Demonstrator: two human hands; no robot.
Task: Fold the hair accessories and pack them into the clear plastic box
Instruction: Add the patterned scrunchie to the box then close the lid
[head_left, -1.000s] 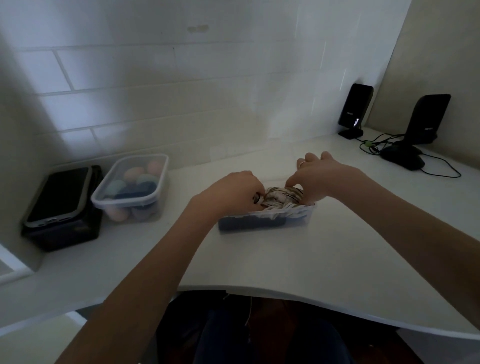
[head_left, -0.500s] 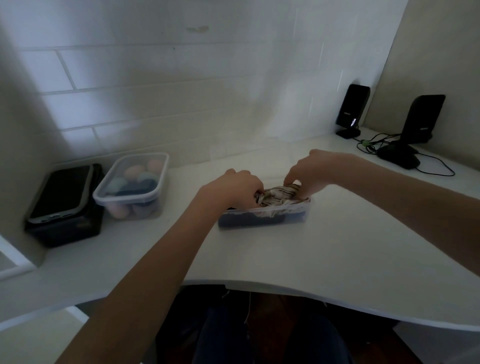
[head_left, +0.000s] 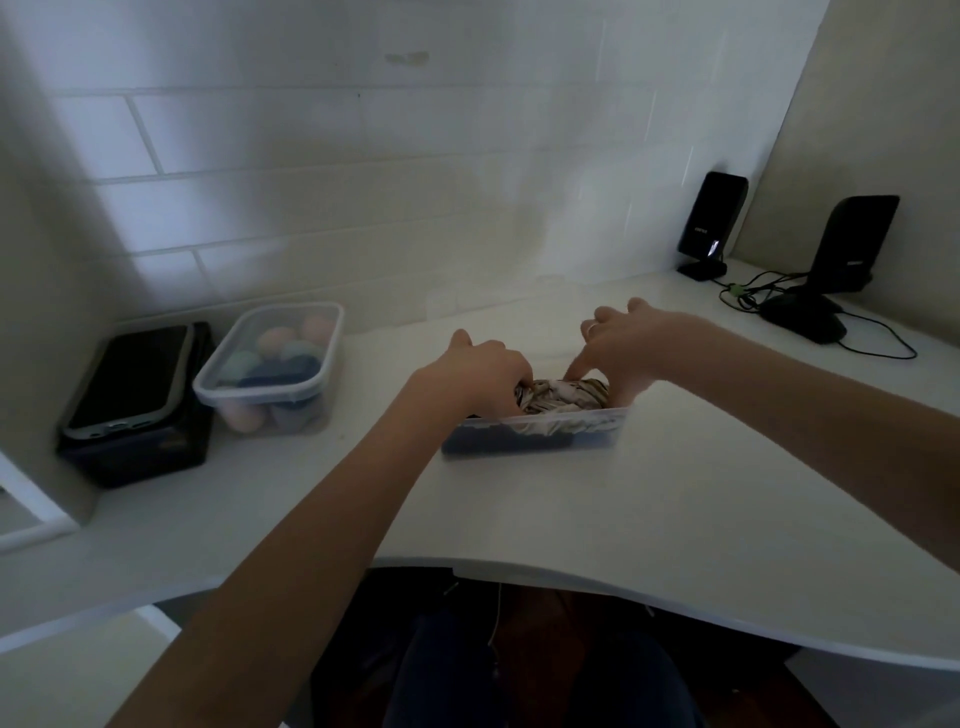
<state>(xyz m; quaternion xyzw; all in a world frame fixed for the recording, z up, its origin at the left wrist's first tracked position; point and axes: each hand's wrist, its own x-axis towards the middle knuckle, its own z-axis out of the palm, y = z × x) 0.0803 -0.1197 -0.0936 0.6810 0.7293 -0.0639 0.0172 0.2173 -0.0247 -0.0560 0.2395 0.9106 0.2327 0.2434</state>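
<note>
At the centre of the desk (head_left: 675, 493), the striped fabric hair accessory (head_left: 563, 397) sits bundled in the clear plastic box (head_left: 535, 434). The left hand (head_left: 478, 376), fingers curled, grips its left end; the right hand (head_left: 628, 348) presses it with a straight forefinger, probably seating it below the rim.

A white desk (head_left: 519, 509) holds a lidded tub of pastel balls (head_left: 270, 364), a phone (head_left: 130, 379) atop a black box (head_left: 140, 457), and two black speakers (head_left: 711, 221) with cables (head_left: 878, 343).

Right hand (head_left: 631, 351) fingers (head_left: 605, 317) now up off the fabric (head_left: 563, 397), forefinger alone down.
</note>
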